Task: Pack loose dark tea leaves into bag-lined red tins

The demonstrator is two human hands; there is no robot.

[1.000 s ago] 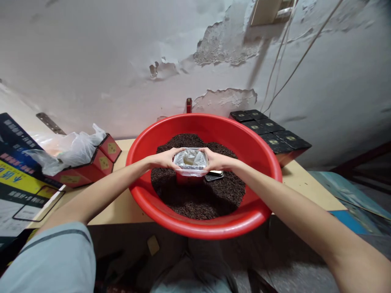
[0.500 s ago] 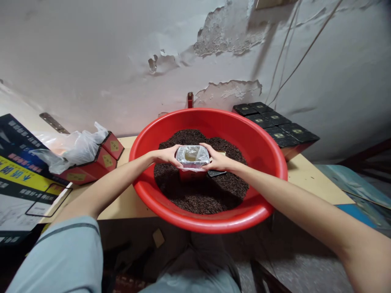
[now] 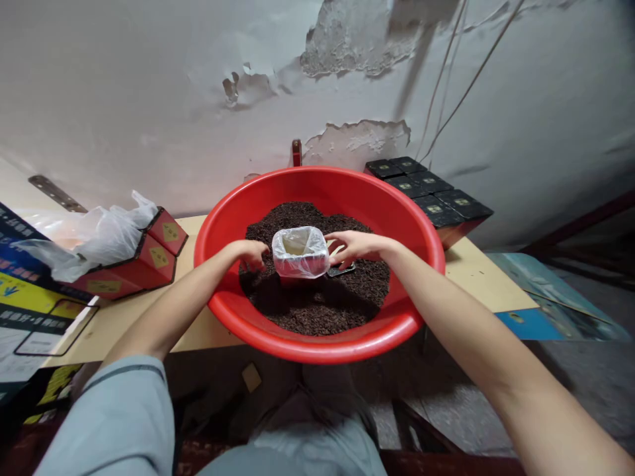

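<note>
A red tin (image 3: 301,267) lined with a clear plastic bag stands on dark loose granules, perhaps tea (image 3: 317,316), in a big red basin (image 3: 317,354). The bag's edge is folded out over the tin's rim, and the mouth faces up. My left hand (image 3: 254,254) is just left of the tin, apart from it, fingers loosely bent and holding nothing. On the other side, my right hand (image 3: 358,246) has its fingers spread, with the tips at the bag's right edge; contact is unclear. Beneath it lies a small dark flat piece (image 3: 342,270), partly hidden.
Several red tins with black lids (image 3: 431,192) stand at the table's back right. To the left are red tins (image 3: 159,254) with plastic bags (image 3: 109,231) over them, beside a printed box (image 3: 30,297). The wooden table (image 3: 198,337) meets a peeling wall (image 3: 173,119).
Both hands have loosened from the lined tin. My left hand has moved away to the left, and my right hand has opened. The bag's edge now sits lower around the rim.
</note>
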